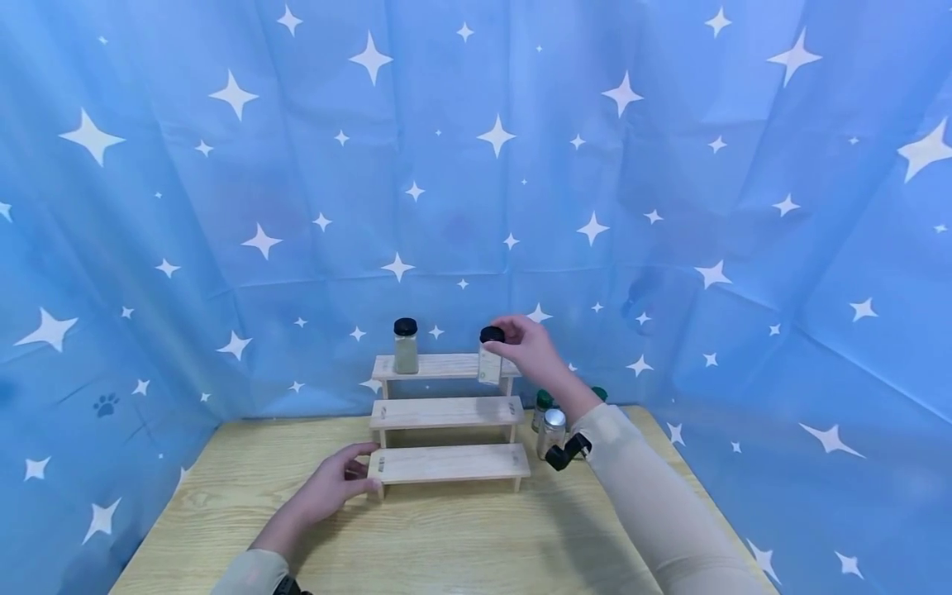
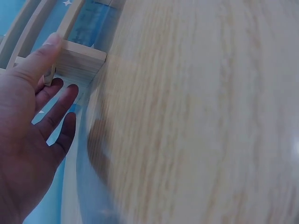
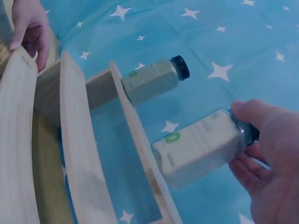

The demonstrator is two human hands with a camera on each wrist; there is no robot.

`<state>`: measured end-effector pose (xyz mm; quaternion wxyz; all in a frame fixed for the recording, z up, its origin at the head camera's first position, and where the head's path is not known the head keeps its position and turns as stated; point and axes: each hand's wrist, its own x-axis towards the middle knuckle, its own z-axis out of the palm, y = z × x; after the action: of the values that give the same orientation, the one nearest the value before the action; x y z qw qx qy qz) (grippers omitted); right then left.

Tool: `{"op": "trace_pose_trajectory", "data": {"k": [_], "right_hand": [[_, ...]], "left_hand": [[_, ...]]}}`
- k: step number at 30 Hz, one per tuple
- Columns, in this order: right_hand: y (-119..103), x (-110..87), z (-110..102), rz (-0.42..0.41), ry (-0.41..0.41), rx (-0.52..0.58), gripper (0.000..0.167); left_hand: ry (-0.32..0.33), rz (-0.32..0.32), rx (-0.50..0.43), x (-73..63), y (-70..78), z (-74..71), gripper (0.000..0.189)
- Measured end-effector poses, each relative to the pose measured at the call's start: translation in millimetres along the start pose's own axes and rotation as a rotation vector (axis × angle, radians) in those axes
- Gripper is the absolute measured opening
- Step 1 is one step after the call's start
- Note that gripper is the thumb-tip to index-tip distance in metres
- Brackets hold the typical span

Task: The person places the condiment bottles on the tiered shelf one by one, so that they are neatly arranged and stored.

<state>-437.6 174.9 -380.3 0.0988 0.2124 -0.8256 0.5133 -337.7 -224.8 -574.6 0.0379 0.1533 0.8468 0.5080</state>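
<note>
My right hand (image 1: pixel 524 343) pinches the black cap of a square clear spice jar (image 3: pixel 198 144) with pale contents and a label. The jar is upright, its base right at the top step's right end. Farther left on that step stands a similar black-capped jar (image 1: pixel 406 351) with greenish contents. At the left end of the three-tier wooden rack (image 1: pixel 449 464), my left hand (image 1: pixel 338 483) grips the lowest step, its thumb over the board's edge. In the left wrist view the other fingers of the left hand (image 2: pixel 32 112) spread loosely below the board.
Right of the rack stand a silver-lidded jar (image 1: pixel 552 431) and a green-lidded jar (image 1: pixel 542 405), partly behind my right forearm. Another green lid (image 1: pixel 599 393) shows past the arm. A blue starred curtain (image 1: pixel 446 207) hangs behind and beside the wooden table (image 1: pixel 446 545).
</note>
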Motion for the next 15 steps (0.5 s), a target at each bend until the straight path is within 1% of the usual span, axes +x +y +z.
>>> {"op": "trace_pose_trajectory", "data": {"k": [10, 15], "right_hand": [[-5, 24.7, 18, 0.002, -0.032, 0.044, 0.043], [-7, 33.6, 27, -0.009, -0.057, 0.052, 0.045]], "left_hand": [[-0.017, -0.006, 0.044, 2.4, 2.7, -1.4, 0.072], [-0.022, -0.001, 0.053, 4.3, 0.2, -2.6, 0.070]]}}
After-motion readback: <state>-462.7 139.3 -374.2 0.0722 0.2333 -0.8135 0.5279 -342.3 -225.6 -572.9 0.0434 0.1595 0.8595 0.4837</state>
